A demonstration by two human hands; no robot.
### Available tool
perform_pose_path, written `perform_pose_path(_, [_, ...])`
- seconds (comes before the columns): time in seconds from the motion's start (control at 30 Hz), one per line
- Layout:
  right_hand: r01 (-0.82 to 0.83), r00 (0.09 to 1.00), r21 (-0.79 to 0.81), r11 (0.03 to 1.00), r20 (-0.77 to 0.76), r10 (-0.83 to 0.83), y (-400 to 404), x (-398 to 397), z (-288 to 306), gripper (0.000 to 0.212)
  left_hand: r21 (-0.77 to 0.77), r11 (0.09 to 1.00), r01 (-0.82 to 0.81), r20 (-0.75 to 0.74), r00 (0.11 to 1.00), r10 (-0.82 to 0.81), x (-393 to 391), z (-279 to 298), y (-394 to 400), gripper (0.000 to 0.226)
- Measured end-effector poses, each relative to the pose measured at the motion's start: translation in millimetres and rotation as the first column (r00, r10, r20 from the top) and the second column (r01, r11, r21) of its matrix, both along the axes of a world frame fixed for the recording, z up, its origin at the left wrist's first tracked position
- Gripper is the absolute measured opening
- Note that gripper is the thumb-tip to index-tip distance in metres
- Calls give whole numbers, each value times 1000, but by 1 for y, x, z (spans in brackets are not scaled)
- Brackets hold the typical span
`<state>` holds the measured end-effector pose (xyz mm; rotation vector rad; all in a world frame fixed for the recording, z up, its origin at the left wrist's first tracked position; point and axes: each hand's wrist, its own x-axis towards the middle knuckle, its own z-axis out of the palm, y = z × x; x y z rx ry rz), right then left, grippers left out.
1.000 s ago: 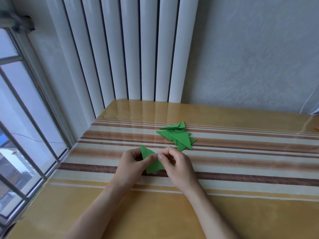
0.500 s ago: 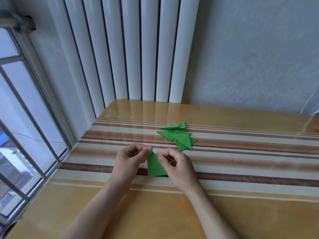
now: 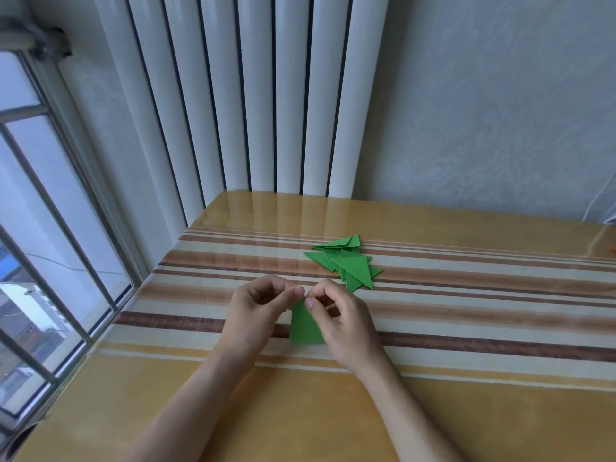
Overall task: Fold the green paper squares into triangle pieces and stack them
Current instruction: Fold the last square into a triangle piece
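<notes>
A green paper piece (image 3: 305, 325) lies between my hands on the striped table (image 3: 466, 315), its point toward the far side. My left hand (image 3: 258, 310) and my right hand (image 3: 340, 320) both pinch its top tip with thumb and fingers curled, knuckles nearly touching. The right hand covers the paper's right edge. Just beyond them, a loose pile of several folded green triangles (image 3: 346, 265) rests on the table, fanned out and overlapping.
A white ribbed radiator (image 3: 253, 95) stands against the wall behind the table. A window with metal bars (image 3: 50, 228) runs along the left edge. A small orange thing (image 3: 612, 251) peeks in at the far right.
The paper piece has turned from a tilted triangle to lie flat with its tip pointing away. Both hands have closed in on that tip and moved slightly forward.
</notes>
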<state>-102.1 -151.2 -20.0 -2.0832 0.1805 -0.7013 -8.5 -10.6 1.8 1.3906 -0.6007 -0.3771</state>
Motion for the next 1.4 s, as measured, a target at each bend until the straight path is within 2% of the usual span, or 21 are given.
perform_pose_path(0.27, [20, 998, -39, 999, 64, -17, 2, 1, 2, 14, -12, 1000, -5, 13, 1000, 5, -5, -1, -3, 14])
perform_pose_path(0.5, [107, 994, -56, 993, 34, -105, -2, -1, 0, 17, -52, 980, -190, -45, 981, 188, 5, -6, -2, 11])
perform_pose_path(0.6, [132, 991, -78, 988, 21, -130, -4, 0, -2, 17, -10, 986, -166, -58, 985, 165, 6, -10, -3, 13])
perform_pose_path(0.73, [172, 985, -36, 985, -5, -172, -6, -1, -3, 16, 89, 995, -52, 12, 999, 51, 2, -10, -4, 15])
perform_pose_path(0.9, [192, 981, 48, 980, -38, -190, -5, -1, -2, 16, 103, 984, -143, 46, 989, 139, 6, -10, -2, 20])
perform_pose_path(1.2, [267, 961, 47, 963, -84, -263, -9, -1, -4, 16, 83, 967, -240, 59, 970, 236, 8, -6, 0, 22])
perform_pose_path(1.4, [298, 948, 20, 954, -124, -293, -11, 0, -6, 21, 111, 971, -212, 45, 977, 208, 6, -8, -1, 28])
